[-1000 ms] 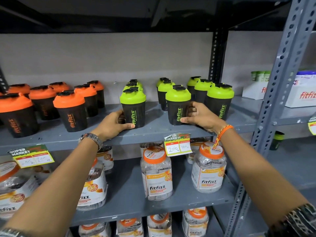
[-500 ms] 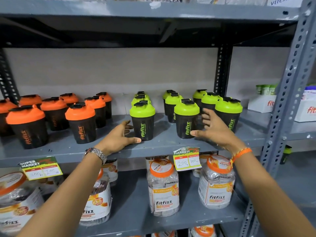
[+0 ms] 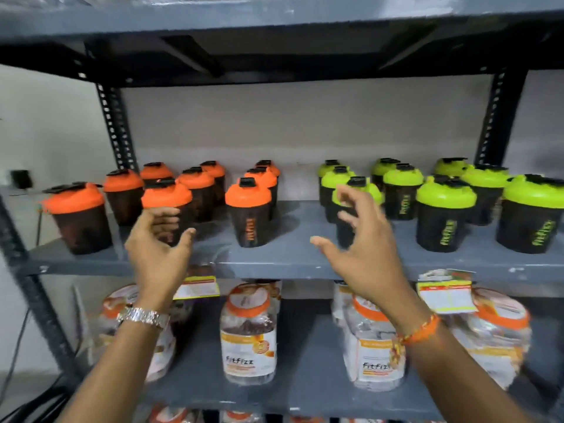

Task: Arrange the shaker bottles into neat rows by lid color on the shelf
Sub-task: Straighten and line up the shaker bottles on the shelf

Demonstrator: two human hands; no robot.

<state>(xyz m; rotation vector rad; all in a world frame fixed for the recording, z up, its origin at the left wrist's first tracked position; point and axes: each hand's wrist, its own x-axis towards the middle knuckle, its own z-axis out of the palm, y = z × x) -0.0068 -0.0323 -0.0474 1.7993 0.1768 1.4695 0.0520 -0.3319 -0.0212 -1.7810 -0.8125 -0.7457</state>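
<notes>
Several black shaker bottles stand on the grey middle shelf (image 3: 293, 254). Those with orange lids (image 3: 247, 212) fill the left half, those with green lids (image 3: 444, 213) the right half. My left hand (image 3: 157, 250) hovers open in front of an orange-lidded bottle (image 3: 166, 206) at the front left, fingers curled near it, holding nothing. My right hand (image 3: 363, 251) is open with fingers spread in front of the leftmost front green-lidded bottle (image 3: 358, 193), partly hiding its body. The view is blurred by motion.
Clear jars with orange lids (image 3: 248, 331) stand on the shelf below, with price tags (image 3: 445, 296) clipped to the shelf edge. Perforated metal uprights (image 3: 117, 132) frame the bay. An upper shelf (image 3: 274, 19) hangs overhead.
The view swung left, bringing the orange-lidded bottles to the centre. Both hands let go of the front green-lidded bottles; my left hand moved over to the orange group.
</notes>
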